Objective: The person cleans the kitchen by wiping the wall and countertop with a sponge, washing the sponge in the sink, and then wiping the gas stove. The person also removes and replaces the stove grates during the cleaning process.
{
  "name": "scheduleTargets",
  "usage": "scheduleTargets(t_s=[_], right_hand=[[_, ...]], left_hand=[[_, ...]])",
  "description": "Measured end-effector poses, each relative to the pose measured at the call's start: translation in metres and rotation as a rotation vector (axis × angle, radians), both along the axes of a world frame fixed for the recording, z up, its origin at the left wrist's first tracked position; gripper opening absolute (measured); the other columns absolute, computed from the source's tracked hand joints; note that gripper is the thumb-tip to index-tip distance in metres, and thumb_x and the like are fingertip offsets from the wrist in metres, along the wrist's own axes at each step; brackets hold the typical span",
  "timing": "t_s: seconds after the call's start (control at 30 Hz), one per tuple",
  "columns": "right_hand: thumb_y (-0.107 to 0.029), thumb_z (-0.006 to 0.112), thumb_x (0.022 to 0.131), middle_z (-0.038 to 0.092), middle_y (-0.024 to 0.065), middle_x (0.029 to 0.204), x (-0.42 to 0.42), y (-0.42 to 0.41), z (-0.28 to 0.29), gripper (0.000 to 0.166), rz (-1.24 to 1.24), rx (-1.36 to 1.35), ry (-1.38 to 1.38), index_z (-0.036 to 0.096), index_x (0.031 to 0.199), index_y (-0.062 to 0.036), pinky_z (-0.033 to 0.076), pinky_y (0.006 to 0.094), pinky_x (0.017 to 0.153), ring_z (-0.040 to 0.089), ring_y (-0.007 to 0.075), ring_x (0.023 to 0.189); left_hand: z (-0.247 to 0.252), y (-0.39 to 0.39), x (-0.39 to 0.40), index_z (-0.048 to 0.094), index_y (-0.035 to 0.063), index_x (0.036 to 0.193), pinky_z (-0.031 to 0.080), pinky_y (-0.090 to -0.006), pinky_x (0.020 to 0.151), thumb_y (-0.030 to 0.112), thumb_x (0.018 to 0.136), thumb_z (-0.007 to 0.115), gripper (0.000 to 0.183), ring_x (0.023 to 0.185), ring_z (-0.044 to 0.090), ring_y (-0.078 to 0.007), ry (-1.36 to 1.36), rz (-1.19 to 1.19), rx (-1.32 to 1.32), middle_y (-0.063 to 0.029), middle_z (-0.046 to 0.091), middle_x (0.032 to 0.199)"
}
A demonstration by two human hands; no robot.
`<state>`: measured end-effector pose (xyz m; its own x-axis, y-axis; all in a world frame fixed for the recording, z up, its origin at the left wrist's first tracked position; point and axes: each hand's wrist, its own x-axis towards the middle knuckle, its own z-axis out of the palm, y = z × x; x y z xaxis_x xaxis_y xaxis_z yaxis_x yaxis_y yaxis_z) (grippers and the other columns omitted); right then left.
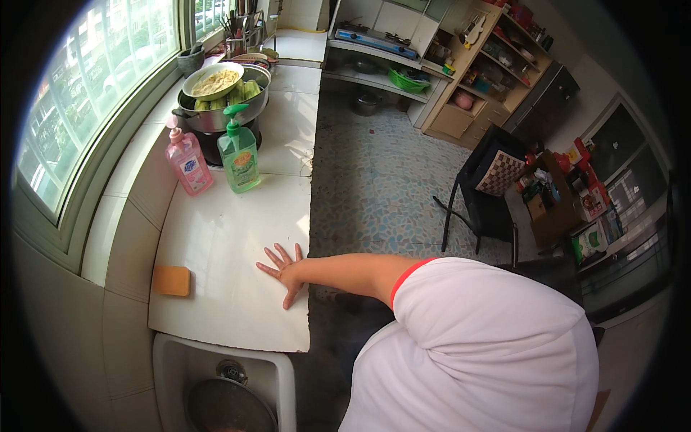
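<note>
My right hand [288, 272] lies palm down on the white tiled countertop [227, 237], fingers spread, close to its rough outer edge. It holds nothing. My left hand is out of view. Across the counter, by the wall, is a flat orange-yellow sponge or block [171, 281]. Farther along stand a pink pump bottle [189, 164] and a green pump bottle [239, 162], side by side. Behind them a metal pot [253, 105] holds green vegetable pieces [235, 96], with a bowl of yellowish food [216, 81] resting on top.
A sink [286, 378] with a dark round pan [232, 405] inside adjoins the counter's near end. A stone mortar [190, 60] stands by the window. Beyond the floor are a gas stove [375, 40], a green basket [407, 81] and a black chair [486, 210].
</note>
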<state>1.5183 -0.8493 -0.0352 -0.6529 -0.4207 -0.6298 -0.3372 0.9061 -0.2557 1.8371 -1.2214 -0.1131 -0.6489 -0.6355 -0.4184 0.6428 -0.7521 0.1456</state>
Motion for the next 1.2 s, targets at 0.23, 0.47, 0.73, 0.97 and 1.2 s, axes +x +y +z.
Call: scheduleTargets(t_s=[0.23,0.47,0.73,0.97,1.2], right_hand=[[-0.062,0.080,0.044,-0.026,0.0173,0.146,-0.005,0.008,0.000,0.143,0.014,-0.033,0.012,-0.017,0.143,-0.0257,-0.001,0.0743,0.094,-0.027,0.0407,0.132],[-0.054,0.082,0.046,-0.028,0.0154,0.146,-0.008,0.019,0.008,0.143,0.029,-0.067,-0.015,-0.020,0.142,-0.0275,0.001,0.0753,0.092,-0.028,0.0413,0.132],[-0.049,0.064,0.077,0.030,0.0126,0.142,-0.061,0.095,0.013,0.075,0.121,-0.436,-0.316,0.037,0.138,-0.0159,0.029,0.0522,0.100,0.026,0.0263,0.130],[-0.036,0.061,0.080,0.064,0.0155,0.105,-0.082,0.364,-0.081,0.046,-0.441,-0.421,0.226,0.056,0.117,-0.0074,0.048,0.0398,0.084,0.061,0.0300,0.098],[-0.033,0.061,0.079,0.062,0.0139,0.108,-0.007,0.580,-0.100,0.041,-0.756,0.027,-0.090,0.060,0.113,-0.0090,0.046,0.0389,0.087,0.057,0.0303,0.104]], left_hand=[[0.016,0.042,-0.065,0.051,0.0031,0.117,0.038,-0.0298,0.062,0.015,0.089,0.046,0.031,0.071,0.045,-0.0202,-0.234,-0.197,-0.225,-0.0133,0.055,0.097],[0.045,0.107,-0.117,0.051,0.0027,0.118,0.039,-0.0323,0.069,0.015,0.089,0.048,0.032,0.079,0.046,-0.0221,-0.293,-0.311,-0.305,-0.0137,0.055,0.100],[0.076,0.193,-0.170,0.050,0.0023,0.119,0.039,-0.0350,0.077,0.016,0.088,0.051,0.034,0.088,0.048,-0.0242,-0.326,-0.434,-0.372,-0.0141,0.055,0.105],[0.103,0.261,-0.217,0.049,0.0019,0.119,0.040,-0.0375,0.084,0.016,0.087,0.053,0.035,0.096,0.049,-0.0260,-0.332,-0.514,-0.433,-0.0145,0.055,0.109],[0.112,0.331,-0.265,0.049,0.0015,0.120,0.041,-0.0399,0.092,0.017,0.087,0.056,0.037,0.104,0.051,-0.0278,-0.347,-0.600,-0.481,-0.0149,0.055,0.112]])
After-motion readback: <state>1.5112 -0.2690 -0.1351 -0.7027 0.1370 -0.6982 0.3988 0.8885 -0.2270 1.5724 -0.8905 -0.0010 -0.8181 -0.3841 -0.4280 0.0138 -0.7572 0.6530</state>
